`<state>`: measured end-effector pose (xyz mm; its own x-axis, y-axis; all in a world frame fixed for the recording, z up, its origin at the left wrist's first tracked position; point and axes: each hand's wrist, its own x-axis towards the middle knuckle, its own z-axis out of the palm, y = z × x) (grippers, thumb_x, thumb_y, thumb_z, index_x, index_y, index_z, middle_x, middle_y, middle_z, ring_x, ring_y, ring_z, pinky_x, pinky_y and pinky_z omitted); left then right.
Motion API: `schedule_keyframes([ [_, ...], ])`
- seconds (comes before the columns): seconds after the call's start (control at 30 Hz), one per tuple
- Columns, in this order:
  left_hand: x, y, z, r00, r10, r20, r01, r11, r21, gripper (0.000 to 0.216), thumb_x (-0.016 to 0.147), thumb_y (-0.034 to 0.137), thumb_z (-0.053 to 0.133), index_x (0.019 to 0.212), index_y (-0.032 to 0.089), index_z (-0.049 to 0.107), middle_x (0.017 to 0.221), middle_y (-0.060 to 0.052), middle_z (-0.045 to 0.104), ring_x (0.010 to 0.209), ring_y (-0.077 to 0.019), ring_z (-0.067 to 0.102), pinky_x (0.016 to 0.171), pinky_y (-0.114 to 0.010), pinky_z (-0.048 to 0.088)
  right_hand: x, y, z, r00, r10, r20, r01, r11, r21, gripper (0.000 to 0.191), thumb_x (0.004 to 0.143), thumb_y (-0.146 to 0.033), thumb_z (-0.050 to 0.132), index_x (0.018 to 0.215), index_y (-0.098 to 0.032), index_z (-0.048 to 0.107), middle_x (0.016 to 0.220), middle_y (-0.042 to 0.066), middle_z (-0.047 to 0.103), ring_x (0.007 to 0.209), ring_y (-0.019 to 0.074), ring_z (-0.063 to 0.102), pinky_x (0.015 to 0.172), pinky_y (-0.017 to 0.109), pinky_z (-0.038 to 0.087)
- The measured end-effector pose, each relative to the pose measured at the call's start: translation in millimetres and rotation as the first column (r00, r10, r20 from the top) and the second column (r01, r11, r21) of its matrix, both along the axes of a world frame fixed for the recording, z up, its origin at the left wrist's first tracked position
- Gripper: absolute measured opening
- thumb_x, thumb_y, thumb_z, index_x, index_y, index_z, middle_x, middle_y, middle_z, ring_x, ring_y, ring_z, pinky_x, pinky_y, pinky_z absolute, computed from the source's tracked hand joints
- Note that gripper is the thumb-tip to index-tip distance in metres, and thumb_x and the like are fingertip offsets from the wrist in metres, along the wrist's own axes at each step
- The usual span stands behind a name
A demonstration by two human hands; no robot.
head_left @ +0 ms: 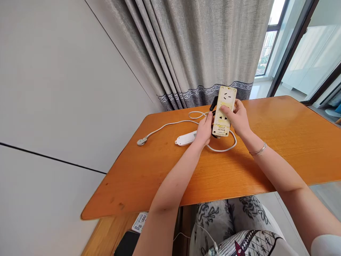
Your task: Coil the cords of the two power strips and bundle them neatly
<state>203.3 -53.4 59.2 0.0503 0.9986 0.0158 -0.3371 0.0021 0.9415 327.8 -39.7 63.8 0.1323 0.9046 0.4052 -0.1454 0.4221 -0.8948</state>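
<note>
- Yellowed plastic makes up the old rectangular power strip we see tilted slightly, raised above the worktop, right of the frame's centre.
- Our right hand is clamped on it, thumb pressed across its socket face.
- Our left hand sits at its left edge, beside a black cord; we cannot tell how tightly those fingers close.
- Below and left of it, near mid-frame, we have a white rounded plastic bar lying on the orange-brown wooden worktop.
- Further left, we see a pale plug ending a thin white cable.
- Grey patterned curtains hang at the upper centre.
</note>
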Motion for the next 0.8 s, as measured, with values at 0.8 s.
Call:
schedule_keyframes([
  [0.8, -22.5, 43.7, -48.6, 0.945, 0.114, -0.308, -0.039, 0.97, 0.24, 0.037, 0.091, 0.053, 0.066, 0.083, 0.017, 0.069, 0.09, -0.007, 0.075, 0.096, -0.0225, 0.065, 0.085, -0.029, 0.048, 8.6, 26.0, -22.8, 0.975, 0.123, -0.186, -0.17, 0.95, -0.263, 0.053, 0.061, -0.051, 0.093, 0.092, -0.02, 0.063, 0.093, 0.009, 0.079, 0.096, 0.0273, 0.077, 0.086, 0.041, 0.065],
])
